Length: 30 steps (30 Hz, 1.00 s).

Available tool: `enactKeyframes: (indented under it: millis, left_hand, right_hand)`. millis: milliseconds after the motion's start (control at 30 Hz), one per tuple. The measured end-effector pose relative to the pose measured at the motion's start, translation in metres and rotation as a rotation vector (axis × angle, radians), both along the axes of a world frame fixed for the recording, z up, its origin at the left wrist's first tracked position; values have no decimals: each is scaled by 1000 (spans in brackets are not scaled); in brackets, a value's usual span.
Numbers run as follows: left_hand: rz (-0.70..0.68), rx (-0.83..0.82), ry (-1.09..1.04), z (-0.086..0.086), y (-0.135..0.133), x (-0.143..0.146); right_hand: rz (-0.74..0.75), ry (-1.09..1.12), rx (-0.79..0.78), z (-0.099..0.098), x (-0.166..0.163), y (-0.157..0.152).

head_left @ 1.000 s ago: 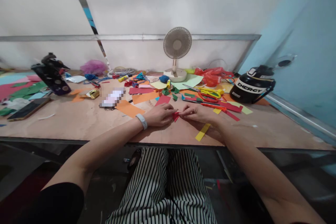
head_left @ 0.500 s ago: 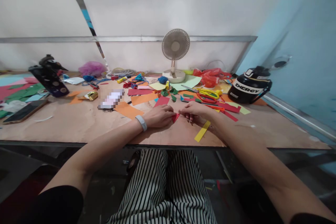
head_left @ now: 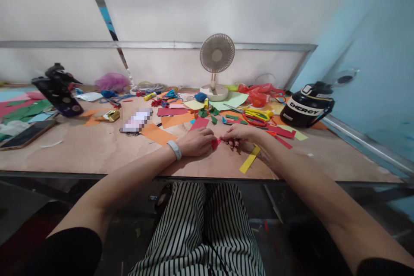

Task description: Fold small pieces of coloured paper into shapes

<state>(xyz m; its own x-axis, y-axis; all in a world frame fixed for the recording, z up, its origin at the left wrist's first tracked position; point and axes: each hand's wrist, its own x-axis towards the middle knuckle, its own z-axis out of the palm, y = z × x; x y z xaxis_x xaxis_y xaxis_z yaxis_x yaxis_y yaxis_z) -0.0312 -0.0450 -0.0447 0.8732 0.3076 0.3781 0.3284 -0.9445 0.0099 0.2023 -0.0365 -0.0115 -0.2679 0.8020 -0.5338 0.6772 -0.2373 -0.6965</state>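
Note:
A small folded piece of red paper (head_left: 214, 143) is held just above the table between my two hands. My left hand (head_left: 197, 141), with a pale band on its wrist, closes its fingers on the paper's left side. From the other side, my right hand (head_left: 237, 135) pinches the paper's right tip between thumb and finger. Under my right wrist lies a yellow paper strip (head_left: 249, 160). Behind my left hand is a flat red paper piece (head_left: 198, 123). Green paper scraps (head_left: 203, 113) sit a little farther back.
Yellow-handled scissors (head_left: 258, 114) lie behind my right hand, among coloured strips. A small fan (head_left: 216, 54) stands at the back. A black jug (head_left: 305, 105) is on the right, a dark bottle (head_left: 60, 92) on the left. A phone (head_left: 27, 134) lies at far left.
The red paper's right tip is now pinched by my right fingers, and its shape looks more curled than the flat triangle before. Both hands stay in nearly the same place.

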Motion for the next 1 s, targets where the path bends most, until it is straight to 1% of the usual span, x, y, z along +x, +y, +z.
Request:
enactKeyframes:
  millis: [167, 400, 600, 733, 867, 1000]
  left_hand:
    - [12, -3, 10, 0, 0, 0]
    - [2, 51, 47, -3, 4, 0]
    - [31, 4, 40, 0, 1, -1]
    - [15, -15, 16, -2, 2, -1]
    - [-10, -47, -12, -4, 5, -4]
    - [-19, -66, -35, -5, 6, -6]
  right_hand:
    - [0, -4, 11, 3, 0, -1]
    - [13, -13, 26, 3, 0, -5]
    - [17, 6, 30, 6, 0, -7]
    - [6, 6, 25, 5, 0, -8]
    - [-13, -34, 7, 6, -2, -5]
    - [-24, -101, -41, 12, -7, 0]
